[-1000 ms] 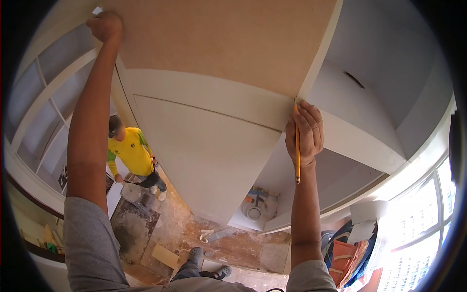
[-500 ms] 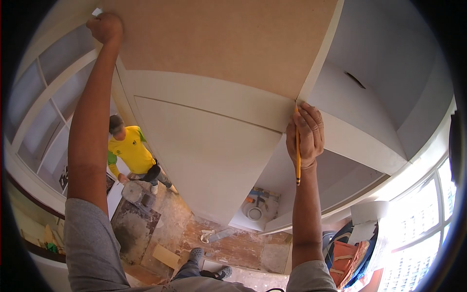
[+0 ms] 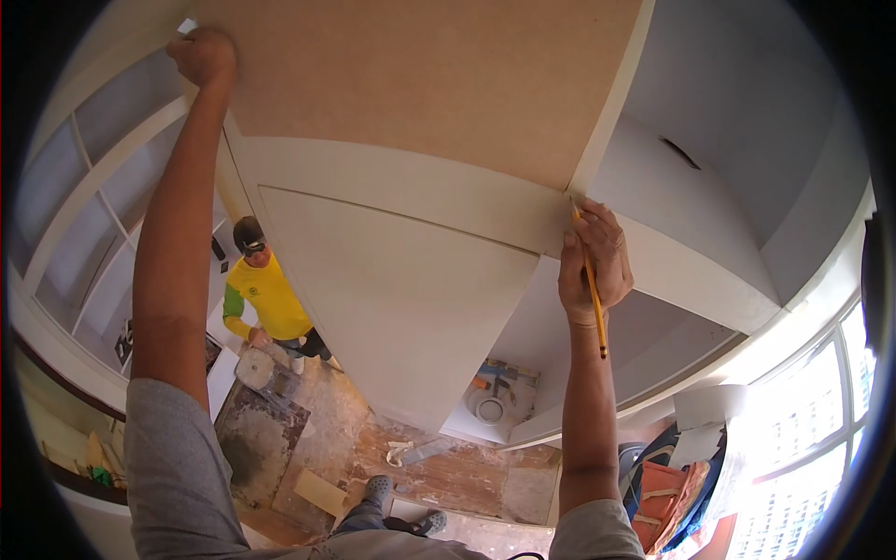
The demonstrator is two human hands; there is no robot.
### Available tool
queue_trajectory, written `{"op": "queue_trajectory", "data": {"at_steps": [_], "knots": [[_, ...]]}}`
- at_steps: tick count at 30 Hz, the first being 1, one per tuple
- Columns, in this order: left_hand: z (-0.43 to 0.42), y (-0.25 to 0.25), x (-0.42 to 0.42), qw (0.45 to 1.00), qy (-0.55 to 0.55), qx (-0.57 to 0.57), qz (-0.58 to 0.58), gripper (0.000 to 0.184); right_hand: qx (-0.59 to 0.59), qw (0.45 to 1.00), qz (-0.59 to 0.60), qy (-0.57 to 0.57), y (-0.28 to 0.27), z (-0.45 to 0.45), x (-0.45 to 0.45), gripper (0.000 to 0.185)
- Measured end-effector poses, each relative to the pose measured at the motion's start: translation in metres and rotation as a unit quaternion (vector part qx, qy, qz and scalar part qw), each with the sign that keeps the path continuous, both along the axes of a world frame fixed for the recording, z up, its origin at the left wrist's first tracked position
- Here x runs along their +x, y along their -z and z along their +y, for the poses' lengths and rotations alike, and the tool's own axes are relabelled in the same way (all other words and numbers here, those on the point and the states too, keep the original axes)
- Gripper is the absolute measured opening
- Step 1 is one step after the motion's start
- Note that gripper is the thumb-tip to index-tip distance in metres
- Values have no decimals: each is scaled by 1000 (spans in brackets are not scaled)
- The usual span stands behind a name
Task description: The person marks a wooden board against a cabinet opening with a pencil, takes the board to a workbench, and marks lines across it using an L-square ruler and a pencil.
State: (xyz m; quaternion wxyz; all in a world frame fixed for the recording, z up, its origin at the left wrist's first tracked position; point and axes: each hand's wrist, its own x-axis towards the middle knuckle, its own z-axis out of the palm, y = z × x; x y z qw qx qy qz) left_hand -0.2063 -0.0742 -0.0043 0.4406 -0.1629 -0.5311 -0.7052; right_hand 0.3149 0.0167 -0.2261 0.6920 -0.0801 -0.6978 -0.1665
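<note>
A yellow pencil (image 3: 591, 282) is held in my right hand (image 3: 602, 257). Its tip touches or nearly touches the corner where the brown board (image 3: 420, 75) meets the white cabinet frame (image 3: 411, 168), and its dark end slants down to the right. My left hand (image 3: 203, 58) is raised at the board's upper left edge with its fingers curled in. What those fingers hold, if anything, is hidden, though a small white bit shows just above them. Below the frame rail is a white cabinet panel (image 3: 392, 280).
Open white shelving (image 3: 103, 187) stands at the left, and an open cabinet compartment (image 3: 691, 177) at the right. Below left, a person in a yellow shirt (image 3: 275, 299) stands by a worktop. A bright window (image 3: 812, 439) and an orange bag (image 3: 663, 495) are at lower right.
My right hand has shifted slightly right, and the pencil has tilted so its lower end points further right. The co-worker has moved right and raised their head. My left hand stays in place.
</note>
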Motion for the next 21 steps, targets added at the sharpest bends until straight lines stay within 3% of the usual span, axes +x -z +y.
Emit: {"op": "queue_trajectory", "data": {"at_steps": [1,5,6,7,8,11,15,19,21], "knots": [[0,0,-2,1000,-1,1,4,40,-29,999,10,-43,0,-1,1,19],[0,3,3,999,31,-1,-19,41,-49,998,22,-29,-1,-14,-3,11],[1,3,5,998,51,25,-29,42,-145,970,107,-163,-4,-20,-1,6],[3,1,7,995,72,51,-38,44,-236,908,187,-290,-6,-24,1,11],[2,1,8,995,74,51,-37,44,-206,902,157,-346,-11,-11,14,28],[-1,2,10,996,75,37,-19,43,-211,856,208,-424,-60,-20,29,34],[3,5,7,998,52,4,-47,39,-220,940,126,-226,-144,-60,2,42],[12,11,7,992,116,51,-26,36,-264,956,72,-104,-189,-32,-19,45],[19,9,7,994,100,31,-10,33,-210,973,-32,90,-198,10,-5,48]]}}
